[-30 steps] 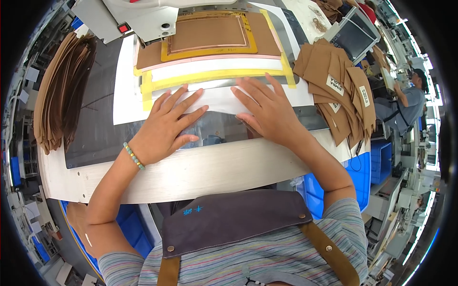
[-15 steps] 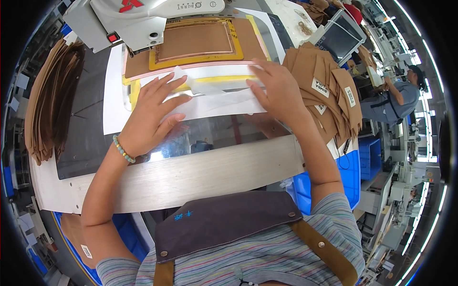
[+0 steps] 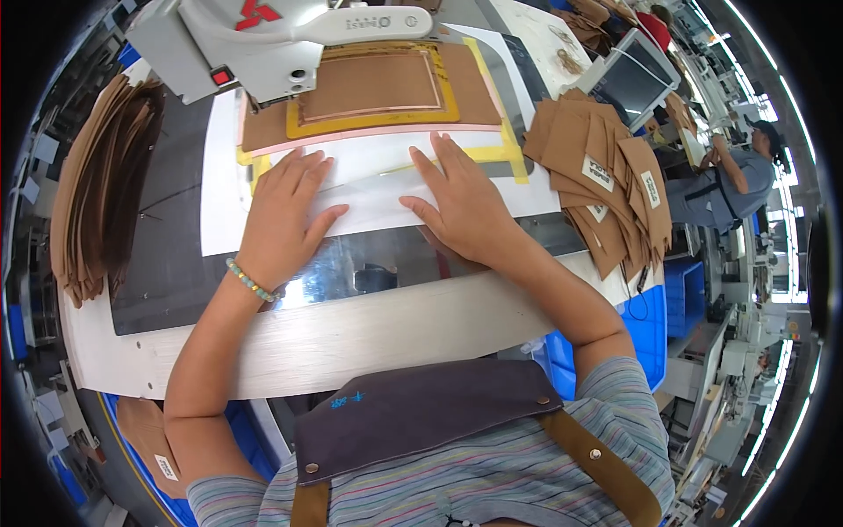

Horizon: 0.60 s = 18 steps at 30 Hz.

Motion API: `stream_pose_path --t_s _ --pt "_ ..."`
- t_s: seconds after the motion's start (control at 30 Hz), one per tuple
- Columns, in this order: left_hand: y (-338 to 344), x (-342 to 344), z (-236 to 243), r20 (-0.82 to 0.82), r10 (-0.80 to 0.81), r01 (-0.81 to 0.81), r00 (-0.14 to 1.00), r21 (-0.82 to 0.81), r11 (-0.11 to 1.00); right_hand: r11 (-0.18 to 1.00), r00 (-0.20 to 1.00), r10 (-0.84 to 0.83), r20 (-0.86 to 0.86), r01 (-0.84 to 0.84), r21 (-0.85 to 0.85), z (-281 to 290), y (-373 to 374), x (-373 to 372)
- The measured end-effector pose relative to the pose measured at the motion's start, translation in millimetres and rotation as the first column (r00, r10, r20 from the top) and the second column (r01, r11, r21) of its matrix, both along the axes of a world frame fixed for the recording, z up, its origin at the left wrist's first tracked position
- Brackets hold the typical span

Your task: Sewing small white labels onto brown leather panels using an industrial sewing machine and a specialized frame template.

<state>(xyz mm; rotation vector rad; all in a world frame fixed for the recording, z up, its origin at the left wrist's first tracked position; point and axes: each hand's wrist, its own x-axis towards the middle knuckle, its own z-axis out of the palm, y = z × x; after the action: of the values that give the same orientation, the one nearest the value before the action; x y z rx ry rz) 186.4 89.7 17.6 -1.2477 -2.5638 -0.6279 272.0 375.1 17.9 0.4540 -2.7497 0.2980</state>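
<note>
Left hand (image 3: 285,215): While the thumb angles inward, the fingers lie slightly parted, palm down over the left part of the sheet.
Right hand (image 3: 461,198): palm down too, fingers spread wider, longest tips right near the pink strip (image 3: 369,139)!
White sheet (image 3: 373,206): here it is, on the bench (image 3: 395,329) beneath both hands, overlapping the yellow tape (image 3: 492,154).
Yellow frame (image 3: 378,128): resting on the brown panel (image 3: 481,88), beyond the hands.
Brown pieces: stacked left (image 3: 92,184), fanned out right (image 3: 606,171).

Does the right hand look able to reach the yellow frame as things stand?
Probably yes: the right hand is just short of the yellow frame, only a pink strip and brown sheet showing between.
</note>
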Motion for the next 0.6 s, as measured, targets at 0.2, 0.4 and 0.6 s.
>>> stream_pose_path --t_s 0.2,0.4,0.6 --pt "-7 -3 -5 -0.064 0.037 -0.037 0.997 -0.008 0.999 0.978 0.955 -0.204 0.216 0.192 0.075 65 3 -35" --pt "-8 -16 14 -0.063 0.103 -0.094 0.993 0.134 0.987 0.977 0.972 -0.215 -0.092 0.214 -0.022 67 51 -67" --pt "-64 -49 17 0.051 0.169 -0.176 0.984 0.19 0.966 0.921 0.819 -0.381 -0.429 0.379 -0.094 88 152 -50"
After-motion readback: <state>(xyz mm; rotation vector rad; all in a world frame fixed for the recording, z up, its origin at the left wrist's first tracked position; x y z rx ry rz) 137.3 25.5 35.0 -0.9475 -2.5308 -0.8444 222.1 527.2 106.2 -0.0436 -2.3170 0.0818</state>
